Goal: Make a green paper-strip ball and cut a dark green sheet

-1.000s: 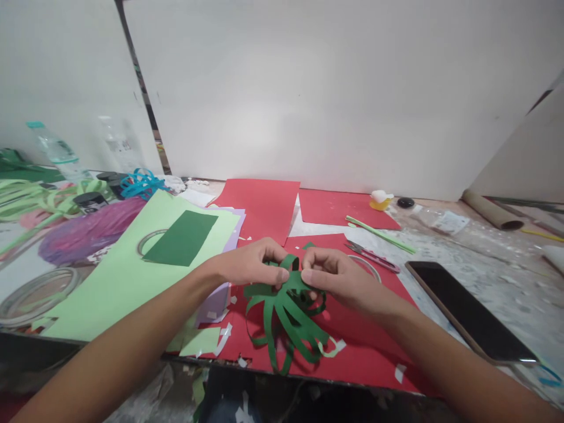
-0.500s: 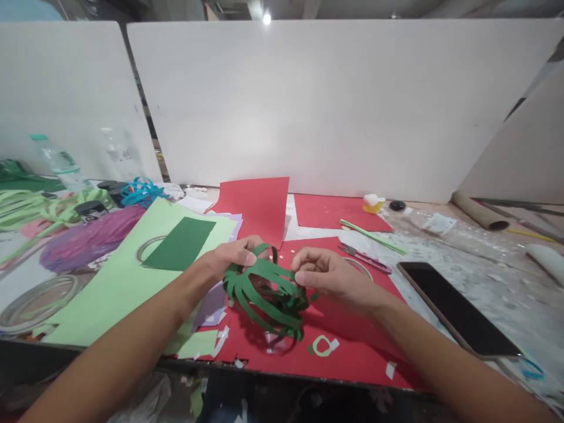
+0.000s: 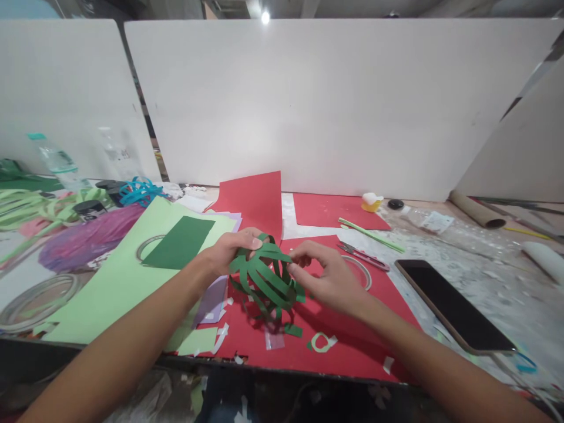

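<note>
A bundle of curved dark green paper strips [image 3: 264,276] hangs between my two hands, above a red paper sheet [image 3: 352,352]. My left hand [image 3: 240,245] is closed on its upper left end, thumb on top. At its right side my right hand [image 3: 319,273] pinches the end of one strip between thumb and fingertips. Below the bundle lie a small green paper piece [image 3: 293,331], a bit of clear tape [image 3: 275,339] and a pale green paper ring [image 3: 321,342]. Pink-handled scissors [image 3: 365,257] and a tape roll [image 3: 362,271] rest behind my right hand.
On the left are light green paper [image 3: 110,294], a dark green rectangle [image 3: 180,242], a tape roll [image 3: 66,288], purple plastic [image 3: 92,235] and a bottle [image 3: 59,158]. A phone [image 3: 453,305] and cardboard tube [image 3: 478,208] lie right. A white board [image 3: 308,106] stands behind.
The green bundle has turned and shifted slightly left, its strips hanging more spread. Both hands have risen a little. A small green piece beneath it is now visible.
</note>
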The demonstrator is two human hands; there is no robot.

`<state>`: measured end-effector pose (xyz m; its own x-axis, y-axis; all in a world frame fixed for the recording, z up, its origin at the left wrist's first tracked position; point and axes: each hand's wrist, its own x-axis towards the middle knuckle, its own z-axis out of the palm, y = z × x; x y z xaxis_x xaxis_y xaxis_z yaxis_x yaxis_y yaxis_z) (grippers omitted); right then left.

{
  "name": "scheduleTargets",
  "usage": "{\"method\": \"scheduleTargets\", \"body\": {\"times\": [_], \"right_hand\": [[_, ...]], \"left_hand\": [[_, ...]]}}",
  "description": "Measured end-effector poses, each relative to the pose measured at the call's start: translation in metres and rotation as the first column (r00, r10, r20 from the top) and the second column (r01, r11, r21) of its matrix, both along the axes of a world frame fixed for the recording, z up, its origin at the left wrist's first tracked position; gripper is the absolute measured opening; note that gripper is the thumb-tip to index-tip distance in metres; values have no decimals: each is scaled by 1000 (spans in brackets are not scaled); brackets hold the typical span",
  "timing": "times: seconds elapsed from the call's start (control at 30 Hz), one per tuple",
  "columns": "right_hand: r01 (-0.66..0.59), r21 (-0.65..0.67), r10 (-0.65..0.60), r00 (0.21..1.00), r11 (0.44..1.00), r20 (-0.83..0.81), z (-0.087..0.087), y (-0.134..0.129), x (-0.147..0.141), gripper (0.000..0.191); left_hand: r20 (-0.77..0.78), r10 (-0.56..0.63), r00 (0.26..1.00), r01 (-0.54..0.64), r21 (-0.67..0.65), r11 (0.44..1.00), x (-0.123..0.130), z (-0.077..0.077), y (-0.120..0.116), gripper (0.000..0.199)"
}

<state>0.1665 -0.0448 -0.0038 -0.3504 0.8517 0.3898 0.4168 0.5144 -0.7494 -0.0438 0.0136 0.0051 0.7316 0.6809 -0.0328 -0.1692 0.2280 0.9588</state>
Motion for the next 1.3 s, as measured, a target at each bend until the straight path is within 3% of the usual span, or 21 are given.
{"method": "scheduleTargets", "body": {"times": [0.1,0.23,0.33,0.47,0.6,0.77,0.87,0.97,1.07,1.17,1.3], "right_hand": [[25,-73,-32,995,997,-99,3,2,3,6],[-126,-269,43,955,955,-294,3,5,8,8],[-152,-303,42,939,941,-341,1,9,12,8],[-112,-243,20,936,964,-353,1,15,17,6],[-66,-139,22,954,988,-299,1,22,23,4],[76,109,-67,995,991,-80,9,26,33,13],[132,199,-119,990,971,-74,22,22,36,18],[88,109,-91,995,990,27,37,12,33,19],[-69,-79,77,992,994,96,47,2,27,29],[-245,-228,236,970,943,-64,51,-8,22,30],[-327,-326,223,922,887,-317,51,-20,16,30]], "left_hand": [[-32,6,999,-6,14,1000,-1,0,1,33],[-82,17,997,-14,42,999,-4,-1,6,33],[-144,20,989,-9,76,997,-9,-3,11,31],[-367,-5,930,83,198,977,-14,-2,16,30],[-547,1,837,213,328,920,-17,13,14,28],[-598,9,802,246,343,907,-20,37,2,19],[-557,85,826,203,436,877,-16,48,-12,21],[-522,185,832,194,588,785,-6,57,-30,23],[-500,308,809,160,692,704,5,65,-50,23],[-469,400,787,115,749,652,13,71,-68,23],[-441,470,764,89,794,601,22,73,-85,27]]}}
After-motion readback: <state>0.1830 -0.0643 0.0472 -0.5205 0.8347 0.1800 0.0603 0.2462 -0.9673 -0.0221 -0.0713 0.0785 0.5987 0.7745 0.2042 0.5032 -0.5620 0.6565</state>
